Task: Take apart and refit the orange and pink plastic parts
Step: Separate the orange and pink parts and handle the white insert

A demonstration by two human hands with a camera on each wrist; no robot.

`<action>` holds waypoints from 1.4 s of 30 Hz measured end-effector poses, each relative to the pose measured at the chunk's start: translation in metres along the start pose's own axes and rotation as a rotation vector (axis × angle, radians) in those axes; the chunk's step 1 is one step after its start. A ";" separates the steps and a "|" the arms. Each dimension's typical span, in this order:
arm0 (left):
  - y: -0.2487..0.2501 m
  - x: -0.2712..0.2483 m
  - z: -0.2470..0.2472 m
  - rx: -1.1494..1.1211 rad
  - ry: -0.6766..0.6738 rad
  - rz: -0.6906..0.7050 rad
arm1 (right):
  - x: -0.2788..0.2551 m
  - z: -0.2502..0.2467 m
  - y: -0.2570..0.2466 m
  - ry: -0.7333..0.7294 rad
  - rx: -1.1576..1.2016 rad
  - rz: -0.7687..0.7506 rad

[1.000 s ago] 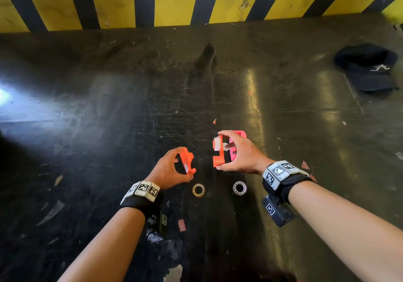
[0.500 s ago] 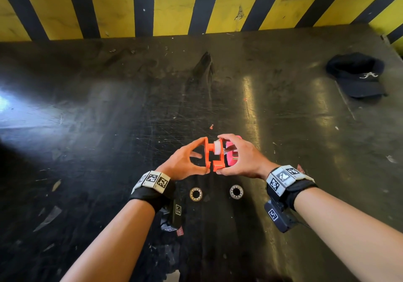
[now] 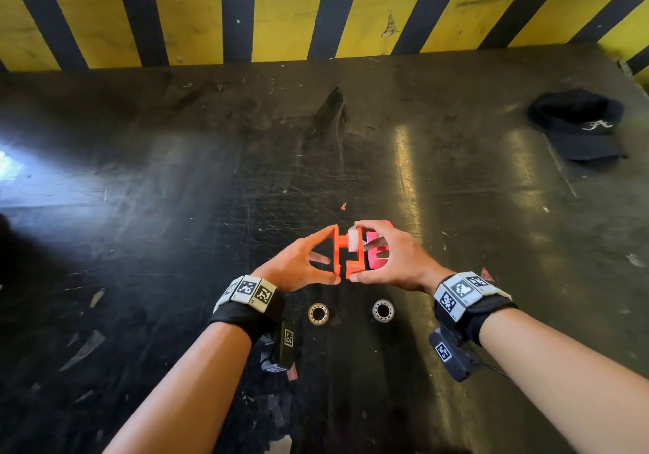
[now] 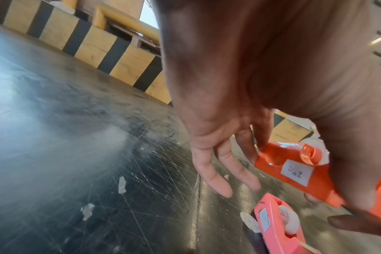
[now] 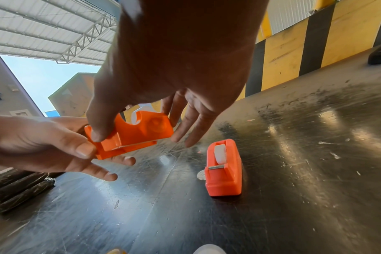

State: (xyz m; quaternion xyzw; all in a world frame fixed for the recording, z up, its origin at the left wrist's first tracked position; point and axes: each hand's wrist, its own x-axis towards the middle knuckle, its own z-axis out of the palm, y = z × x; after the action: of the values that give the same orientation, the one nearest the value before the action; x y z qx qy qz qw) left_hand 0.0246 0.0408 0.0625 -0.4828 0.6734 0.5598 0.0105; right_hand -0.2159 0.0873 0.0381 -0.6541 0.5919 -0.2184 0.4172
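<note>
An orange tape dispenser is in two halves. My left hand [image 3: 332, 255] pinches the left orange half [image 3: 336, 250] between thumb and forefinger; a white label shows on the left orange half [image 4: 294, 170] in the left wrist view. My right hand [image 3: 355, 251] pinches the right orange half [image 3: 355, 264], which carries a white tape roll [image 3: 352, 239]. Held above the table, the halves [image 5: 130, 132] sit side by side, almost touching. The pink dispenser [image 3: 381, 255] stands alone on the table below my right fingers, and the pink dispenser [image 5: 224, 165] shows as untouched in the right wrist view.
Two metal rings [image 3: 318, 314] [image 3: 383, 310] lie on the black scratched table [image 3: 140, 208] just in front of my wrists. A dark cap [image 3: 579, 127] lies at the far right. A yellow and black striped wall [image 3: 316, 15] closes the table's far edge.
My left hand has carried its orange half rightward, up to the half in my right hand. One second ago the halves were well apart; now they sit together.
</note>
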 end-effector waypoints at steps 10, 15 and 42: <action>0.008 -0.007 0.002 -0.141 -0.022 0.001 | 0.003 -0.001 0.001 -0.017 0.008 0.010; 0.009 -0.008 0.002 -0.136 -0.001 0.023 | 0.004 -0.001 0.002 -0.047 -0.018 0.018; 0.023 -0.002 0.010 -0.159 0.235 0.162 | 0.006 0.002 -0.003 -0.030 0.168 0.040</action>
State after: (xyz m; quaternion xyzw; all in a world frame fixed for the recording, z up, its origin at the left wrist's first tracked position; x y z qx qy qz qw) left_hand 0.0052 0.0470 0.0768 -0.4883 0.6603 0.5499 -0.1521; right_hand -0.2112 0.0823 0.0379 -0.6078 0.5782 -0.2492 0.4839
